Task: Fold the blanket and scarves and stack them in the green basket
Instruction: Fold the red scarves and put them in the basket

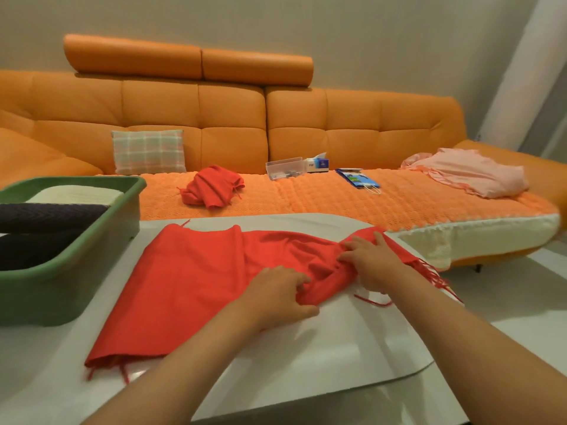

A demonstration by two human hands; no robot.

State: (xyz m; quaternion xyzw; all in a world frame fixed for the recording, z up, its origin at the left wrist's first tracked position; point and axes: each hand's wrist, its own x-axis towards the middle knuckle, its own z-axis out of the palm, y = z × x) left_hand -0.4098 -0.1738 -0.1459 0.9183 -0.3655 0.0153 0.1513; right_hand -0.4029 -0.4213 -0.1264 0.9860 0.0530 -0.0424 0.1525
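Observation:
A red fringed scarf [190, 283] lies spread on the white table [322, 348], flat on its left part and bunched on the right. My left hand [279, 297] pinches the bunched cloth at its near edge. My right hand [372, 260] grips the gathered folds just beyond it, close to the fringe. The green basket [76, 259] stands at the table's left with folded dark and cream cloths inside. A second red scarf [213, 187] lies crumpled on the sofa seat. A pink cloth [469, 173] lies loose at the sofa's right end.
The orange sofa [352, 118] runs along the far side of the table. On its seat are a plaid cushion [148, 151], a clear plastic box [283, 168], a tissue box [317, 164] and a blue paper bag [357, 177].

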